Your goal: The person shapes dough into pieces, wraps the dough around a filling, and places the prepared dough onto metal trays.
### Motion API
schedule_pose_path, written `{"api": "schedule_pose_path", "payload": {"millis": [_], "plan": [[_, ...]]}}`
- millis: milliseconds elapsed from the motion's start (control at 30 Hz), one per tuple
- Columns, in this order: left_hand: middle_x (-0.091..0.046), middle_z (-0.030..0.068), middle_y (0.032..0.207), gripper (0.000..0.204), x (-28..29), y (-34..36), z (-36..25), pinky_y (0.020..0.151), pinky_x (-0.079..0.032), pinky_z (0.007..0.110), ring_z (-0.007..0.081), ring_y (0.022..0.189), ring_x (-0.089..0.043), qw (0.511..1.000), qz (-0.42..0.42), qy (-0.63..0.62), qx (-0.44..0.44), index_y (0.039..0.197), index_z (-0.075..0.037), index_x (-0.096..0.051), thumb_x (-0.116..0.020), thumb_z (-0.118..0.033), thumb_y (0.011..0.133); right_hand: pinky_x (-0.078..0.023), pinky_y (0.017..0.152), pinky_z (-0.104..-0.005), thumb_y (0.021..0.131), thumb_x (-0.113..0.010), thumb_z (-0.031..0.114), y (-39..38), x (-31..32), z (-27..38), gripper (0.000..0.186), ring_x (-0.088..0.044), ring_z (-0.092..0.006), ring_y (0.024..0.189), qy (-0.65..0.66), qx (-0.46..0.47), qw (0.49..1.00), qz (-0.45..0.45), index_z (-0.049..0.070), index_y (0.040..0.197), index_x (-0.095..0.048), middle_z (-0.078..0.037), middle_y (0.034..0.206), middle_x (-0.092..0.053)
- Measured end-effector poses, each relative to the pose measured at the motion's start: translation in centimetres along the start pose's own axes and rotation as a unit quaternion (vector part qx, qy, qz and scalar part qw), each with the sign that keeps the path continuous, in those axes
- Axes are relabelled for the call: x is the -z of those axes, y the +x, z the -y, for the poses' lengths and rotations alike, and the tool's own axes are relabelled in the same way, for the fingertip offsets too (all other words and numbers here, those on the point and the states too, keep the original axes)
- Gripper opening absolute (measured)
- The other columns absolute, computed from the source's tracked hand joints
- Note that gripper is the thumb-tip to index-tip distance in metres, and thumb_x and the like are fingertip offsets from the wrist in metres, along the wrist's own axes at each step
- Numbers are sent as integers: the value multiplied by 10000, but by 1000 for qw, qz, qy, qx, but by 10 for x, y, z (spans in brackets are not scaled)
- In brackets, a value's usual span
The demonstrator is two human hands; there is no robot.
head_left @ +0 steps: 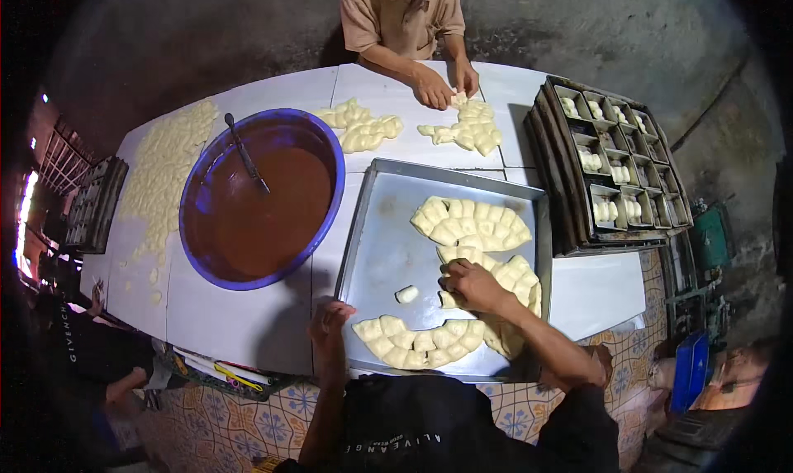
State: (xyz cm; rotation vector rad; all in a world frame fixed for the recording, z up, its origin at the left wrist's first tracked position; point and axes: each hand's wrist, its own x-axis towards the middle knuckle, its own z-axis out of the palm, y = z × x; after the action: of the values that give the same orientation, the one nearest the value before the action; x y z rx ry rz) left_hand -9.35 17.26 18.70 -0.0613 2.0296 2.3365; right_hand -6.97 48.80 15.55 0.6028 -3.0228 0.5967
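Note:
My right hand (472, 285) reaches into a large metal tray (376, 250), its fingers closed on a piece of dough at the middle row; the fingertips are partly hidden. Curved rows of pale dough pieces (475, 223) lie along the tray's far and right side. Another curved dough row (421, 345) is at the near edge. One small dough piece (407, 294) sits alone left of my right hand. My left hand (332, 318) is at the tray's left rim, its fingers curled over it.
A purple basin (337, 175) of brown liquid with a dark-handled utensil (245, 152) stands left of the tray. Many dough pieces (169, 163) cover the table's left. Opposite, a co-worker's hands (446, 85) handle dough. Stacked compartmented baking pans (615, 171) holding dough stand at right.

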Motion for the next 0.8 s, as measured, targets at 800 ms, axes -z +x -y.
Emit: {"api": "schedule_pose_path", "payload": {"millis": [800], "plan": [[-339,214,1475,549,-71,-15,-25,1112,-270,391,266,1311,-390,931,231,-271,81,1501,-92,-155,-395,-181,1016,-470,762,-290,807,-668,23,22,34,156,276,-576,-221,878,365,-90,878,-296,5,1083,-670,-117,1014,-580]]}}
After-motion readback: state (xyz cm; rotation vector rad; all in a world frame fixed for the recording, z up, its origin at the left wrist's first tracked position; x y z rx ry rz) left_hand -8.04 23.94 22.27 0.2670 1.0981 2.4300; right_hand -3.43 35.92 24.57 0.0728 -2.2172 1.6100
